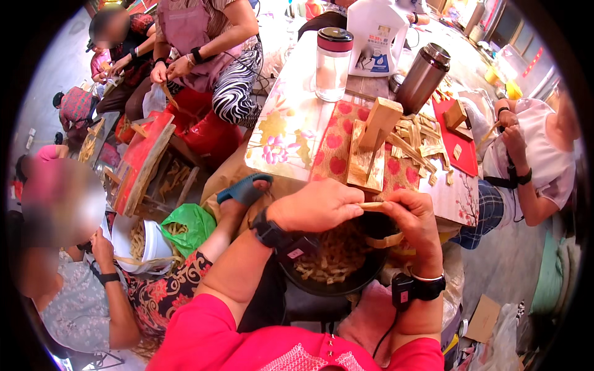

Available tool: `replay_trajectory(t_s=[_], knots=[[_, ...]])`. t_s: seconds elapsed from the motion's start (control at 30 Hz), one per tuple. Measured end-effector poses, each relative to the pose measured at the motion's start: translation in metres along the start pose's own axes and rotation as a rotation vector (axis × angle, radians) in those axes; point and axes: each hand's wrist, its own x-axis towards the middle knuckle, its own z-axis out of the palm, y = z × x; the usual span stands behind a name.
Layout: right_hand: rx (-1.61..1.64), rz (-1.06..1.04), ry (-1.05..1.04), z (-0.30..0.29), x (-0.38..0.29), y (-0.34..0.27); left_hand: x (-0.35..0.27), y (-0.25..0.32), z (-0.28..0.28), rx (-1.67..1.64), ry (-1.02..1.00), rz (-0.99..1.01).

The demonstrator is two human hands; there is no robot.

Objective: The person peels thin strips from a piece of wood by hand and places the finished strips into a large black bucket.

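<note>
A pale tan strip (pixel 372 207) is stretched between my two hands over a dark round basin. My left hand (pixel 320 204) pinches its left end between thumb and finger. My right hand (pixel 413 218) grips the other end, and a loop of strip (pixel 385 241) hangs below it. In the dark basin (pixel 325 290) lie many short, folded tan pieces (pixel 332 259). Just beyond my hands, a wooden block with an upright post (pixel 378 125) stands on a heart-patterned cloth (pixel 332 153). Loose strips (pixel 417 137) are heaped to its right. The strip's exact material cannot be told.
A lidded glass bottle (pixel 333 65), a white jug (pixel 376 37) and a metal flask (pixel 423 76) stand on the table (pixel 278 153). A red board (pixel 457 139) holds another wooden block. Co-workers sit left, right and opposite. A white bucket (pixel 155 246) and green bag (pixel 190 227) are at left.
</note>
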Motion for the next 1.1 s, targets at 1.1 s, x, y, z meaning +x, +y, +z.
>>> replay_trajectory(t_s=[1.1], knots=[[0.99,0.328,-0.199,0.062,0.003,0.006,0.022,0.016,0.048,-1.084,0.778,0.194]])
